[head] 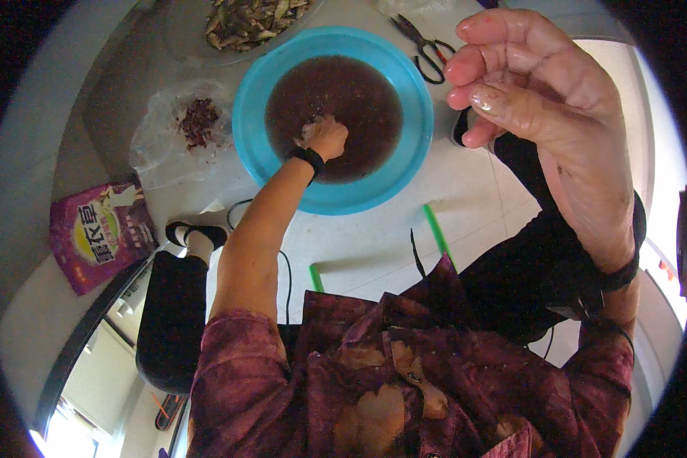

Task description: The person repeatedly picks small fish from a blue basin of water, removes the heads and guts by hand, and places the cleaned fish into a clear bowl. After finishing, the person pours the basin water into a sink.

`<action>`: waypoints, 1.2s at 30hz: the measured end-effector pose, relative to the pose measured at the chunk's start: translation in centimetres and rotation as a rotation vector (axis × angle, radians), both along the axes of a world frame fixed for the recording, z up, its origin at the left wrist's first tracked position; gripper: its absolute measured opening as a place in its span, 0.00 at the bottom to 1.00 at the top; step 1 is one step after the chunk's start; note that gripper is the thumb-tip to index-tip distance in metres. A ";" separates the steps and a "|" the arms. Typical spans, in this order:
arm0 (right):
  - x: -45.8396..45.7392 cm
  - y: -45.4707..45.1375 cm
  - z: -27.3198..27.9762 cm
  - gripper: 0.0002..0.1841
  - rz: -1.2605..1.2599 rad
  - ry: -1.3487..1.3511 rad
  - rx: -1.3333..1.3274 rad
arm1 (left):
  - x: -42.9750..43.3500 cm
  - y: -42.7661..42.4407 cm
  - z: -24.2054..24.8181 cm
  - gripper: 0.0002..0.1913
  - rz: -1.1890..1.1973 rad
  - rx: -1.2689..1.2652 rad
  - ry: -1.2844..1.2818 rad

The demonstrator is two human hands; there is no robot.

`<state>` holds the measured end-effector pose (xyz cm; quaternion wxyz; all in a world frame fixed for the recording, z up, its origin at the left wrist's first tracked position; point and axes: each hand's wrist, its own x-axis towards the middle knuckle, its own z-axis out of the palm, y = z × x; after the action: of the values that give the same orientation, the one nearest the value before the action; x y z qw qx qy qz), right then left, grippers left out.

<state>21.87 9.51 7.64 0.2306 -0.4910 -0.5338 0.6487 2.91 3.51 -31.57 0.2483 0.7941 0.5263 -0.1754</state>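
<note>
My left hand [325, 137] reaches into the blue plastic basin [418, 114], its fingers dipping under cloudy brown water [360, 86]. The murk hides the fingertips and whatever they may touch. My right hand [529, 80] is raised close to the camera at the upper right. It looks wet, its palm faces inward and its fingers are bent and apart, with nothing in them. Left of the basin, a clear plastic bag [154, 134] lies spread out with a heap of dark red scraps [197, 123] on it. Black-handled scissors [421, 48] lie beyond the basin's upper right rim.
At the top, a clear container [192, 51] holds many small brownish pieces [252, 23], perhaps small fish. A purple printed pouch [103, 235] lies at the left. Green strips [438, 229] and a thin black cable [288, 280] show between my legs on the tiled floor [372, 257].
</note>
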 end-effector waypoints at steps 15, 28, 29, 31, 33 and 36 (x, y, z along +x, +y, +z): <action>-0.4 0.2 0.2 0.17 0.108 -0.018 0.031 | -2.2 -3.2 -2.0 0.14 -0.115 -0.330 0.063; 0.0 -0.1 -0.3 0.16 0.129 -0.015 0.084 | -2.5 -3.6 -1.2 0.15 -0.017 -0.463 -0.058; 0.0 -0.2 -0.3 0.16 0.126 -0.023 0.090 | -2.5 -3.5 -1.0 0.15 -0.021 -0.467 -0.069; -0.2 -0.3 -0.6 0.15 0.129 -0.008 0.114 | -2.5 -3.1 -0.6 0.15 0.048 -0.485 -0.119; -0.3 -0.4 -0.7 0.15 0.136 0.013 0.112 | -2.6 -2.8 -0.2 0.15 0.168 -0.548 -0.149; -0.5 -0.4 -0.4 0.15 0.131 0.005 0.078 | -3.2 -2.0 0.4 0.14 0.337 -0.500 -0.246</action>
<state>21.37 9.07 7.22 0.2078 -0.4438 -0.5891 0.6425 -0.26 1.50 -31.21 0.5228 0.6256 0.5570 -0.1584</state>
